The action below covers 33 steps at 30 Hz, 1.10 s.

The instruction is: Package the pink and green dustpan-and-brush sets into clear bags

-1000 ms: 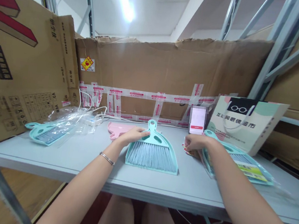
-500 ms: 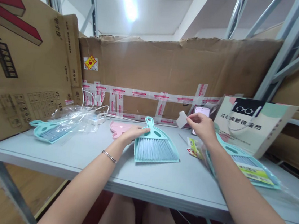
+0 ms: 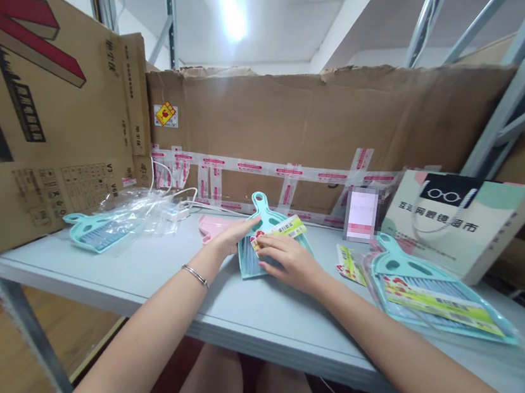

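Note:
A turquoise dustpan with a brush (image 3: 254, 260) nested in it stands in the middle of the table, its looped handle pointing away from me. My left hand (image 3: 231, 238) grips its left edge, thumb near the base of the handle. Across the front of the set lies a yellow-green label (image 3: 291, 227) with red pictures, tilted up to the right. My right hand (image 3: 286, 260) has its fingers on the label's lower left end, against the brush; its thumb is hidden. Behind my left hand is a pink plastic piece (image 3: 211, 227), partly covered.
On the right lie another labelled turquoise dustpan set (image 3: 437, 291) in clear film and a loose label (image 3: 350, 264). A phone (image 3: 362, 215) and a paper bag (image 3: 454, 226) stand behind. At left are a turquoise set (image 3: 100, 232), crumpled plastic (image 3: 150, 211) and a large carton (image 3: 59, 133).
My right hand has moved left and down from near the phone, bringing the label onto the dustpan set. The left hand still holds the set, now turned slightly.

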Motion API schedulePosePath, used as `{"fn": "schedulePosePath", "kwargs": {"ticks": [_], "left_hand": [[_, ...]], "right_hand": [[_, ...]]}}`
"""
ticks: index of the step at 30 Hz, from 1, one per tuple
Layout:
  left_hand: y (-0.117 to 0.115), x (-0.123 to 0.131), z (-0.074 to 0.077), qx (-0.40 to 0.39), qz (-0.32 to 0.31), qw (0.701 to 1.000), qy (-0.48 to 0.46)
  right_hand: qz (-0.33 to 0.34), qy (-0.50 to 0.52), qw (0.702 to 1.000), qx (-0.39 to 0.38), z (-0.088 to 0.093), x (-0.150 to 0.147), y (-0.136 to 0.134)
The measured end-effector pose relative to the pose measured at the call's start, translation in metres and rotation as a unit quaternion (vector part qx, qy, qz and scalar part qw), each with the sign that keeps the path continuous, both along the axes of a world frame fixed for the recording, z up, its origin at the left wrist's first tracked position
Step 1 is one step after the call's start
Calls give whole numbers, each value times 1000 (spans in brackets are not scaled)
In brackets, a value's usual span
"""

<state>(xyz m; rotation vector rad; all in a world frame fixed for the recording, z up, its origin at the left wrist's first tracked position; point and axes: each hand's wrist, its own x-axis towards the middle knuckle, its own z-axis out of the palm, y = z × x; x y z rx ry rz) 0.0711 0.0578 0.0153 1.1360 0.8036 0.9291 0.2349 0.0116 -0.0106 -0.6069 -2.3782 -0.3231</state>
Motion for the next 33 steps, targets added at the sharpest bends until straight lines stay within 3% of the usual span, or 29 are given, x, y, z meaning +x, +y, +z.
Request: {"fn": "schedulePosePath", "kwargs": {"ticks": [8,15,20,23,25,27,29,30,31,33], "left_hand": [[1,-5,12,18,83,992,-92],[-7,-13,18,74,11,995,-65],[-10,-17,20,107,-4,994,-24],[-14,-17,24,118,-12,993,-17],[-18,-18,28,129,-36,990,-33],[-23,-18,32,140,-77,986,-49],[-26,-20,34,145,-115,982,-45],[-27,-20,34,146,-125,981,-38],[-26,-21,33,146,-126,981,-28],[-25,-22,31,146,-110,983,-12]], "right_hand": [[-30,-67,997,-11,-1,0,-2],[-28,-60,998,18,5,2,-2],[11,0,1000,-17,7,4,-5],[47,132,987,-78,12,5,-12],[-18,313,944,-104,17,7,-14],[-147,500,843,-135,24,12,-11],[-229,605,733,-210,31,20,-3],[-230,616,702,-273,34,24,1],[-201,600,692,-348,36,29,5],[-87,519,695,-490,38,38,10]]}}
